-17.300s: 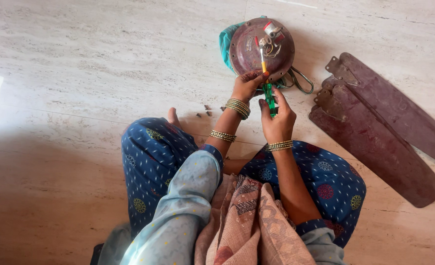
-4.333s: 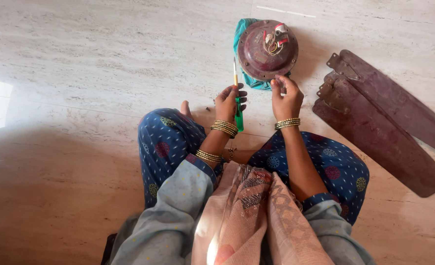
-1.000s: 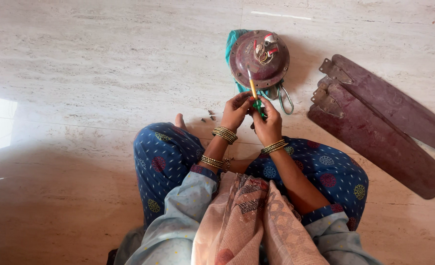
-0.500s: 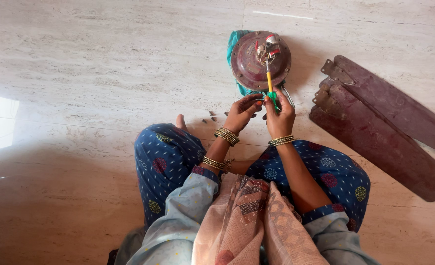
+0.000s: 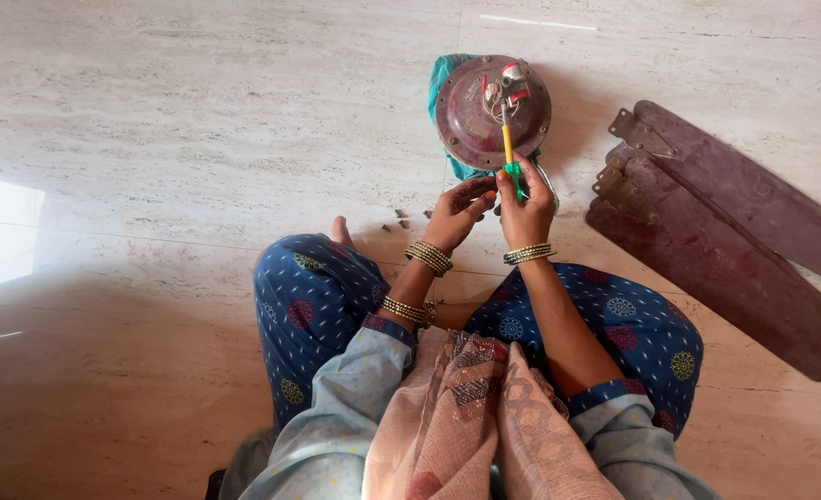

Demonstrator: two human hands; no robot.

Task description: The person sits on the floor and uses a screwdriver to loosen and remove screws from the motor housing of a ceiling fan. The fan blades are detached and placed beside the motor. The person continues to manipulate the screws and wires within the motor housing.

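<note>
I sit cross-legged on a marble floor. A round maroon ceiling-fan motor (image 5: 477, 116) lies in front of my knees on a teal cloth (image 5: 443, 83). My right hand (image 5: 527, 197) grips a screwdriver (image 5: 508, 148) with a green handle and yellow shaft; its tip rests among the red and white wiring at the motor's top centre. My left hand (image 5: 457, 211) hovers just left of the right hand, below the motor's near rim, fingers curled, holding nothing that I can see. Both wrists wear gold bangles.
Three maroon fan blades (image 5: 725, 231) lie stacked on the floor at the right. Several small dark screws (image 5: 399, 218) are scattered on the floor left of my left hand. A metal ring (image 5: 549, 183) pokes out by the motor's lower right.
The screwdriver tip has swung from the motor's near rim up onto its wired centre. My left hand has drawn slightly back from the motor.
</note>
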